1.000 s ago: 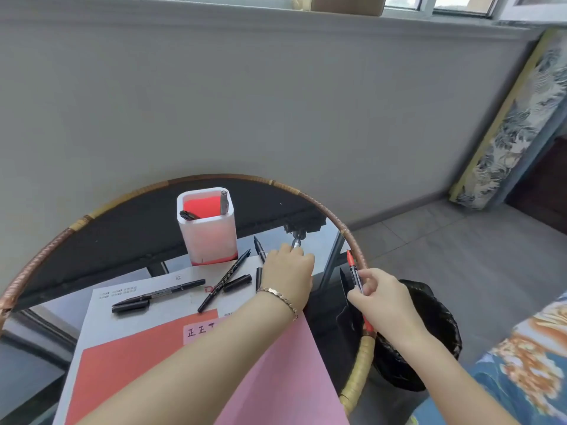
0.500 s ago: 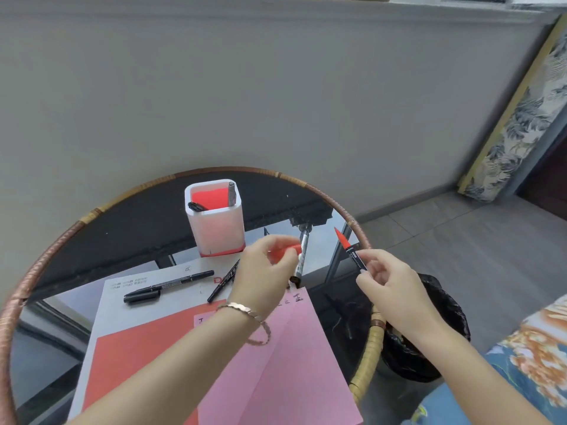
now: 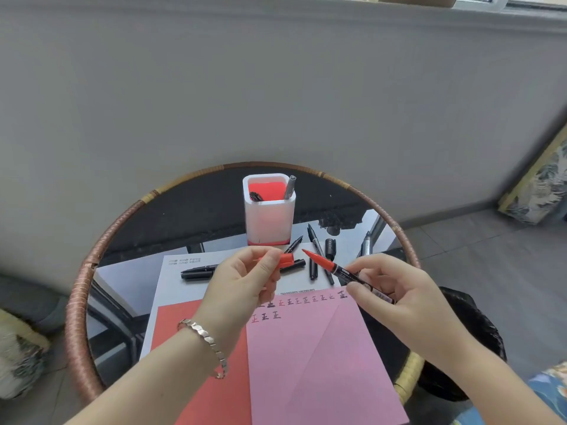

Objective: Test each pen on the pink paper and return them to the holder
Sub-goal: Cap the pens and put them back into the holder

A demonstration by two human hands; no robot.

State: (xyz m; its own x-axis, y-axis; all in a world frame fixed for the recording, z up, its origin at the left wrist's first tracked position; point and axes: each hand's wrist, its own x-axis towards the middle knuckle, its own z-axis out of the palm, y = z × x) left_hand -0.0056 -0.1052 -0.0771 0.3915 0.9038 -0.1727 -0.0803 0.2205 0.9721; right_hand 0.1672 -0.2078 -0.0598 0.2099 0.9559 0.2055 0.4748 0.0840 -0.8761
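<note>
My right hand [image 3: 395, 299] grips a red-tipped marker [image 3: 333, 266], uncapped, its tip pointing up-left above the pink paper [image 3: 310, 363]. My left hand [image 3: 242, 286] pinches the red cap [image 3: 285, 260] a little left of that tip. The pink paper carries two rows of small written marks along its top edge. A white pen holder [image 3: 269, 220] with a red inside stands behind, with a grey pen [image 3: 289, 187] and a dark one in it. Several black pens [image 3: 198, 271] and a loose black cap [image 3: 329, 248] lie between holder and paper.
All this sits on a round glass table with a wrapped rattan rim [image 3: 82, 289]. A white and red sheet [image 3: 184, 320] lies under the pink paper. A black-lined bin [image 3: 472, 329] stands on the floor at the right. The grey wall is close behind.
Both hands have come together above the top of the pink paper. The red cap is off the marker and held in my left hand. The view has tilted down slightly.
</note>
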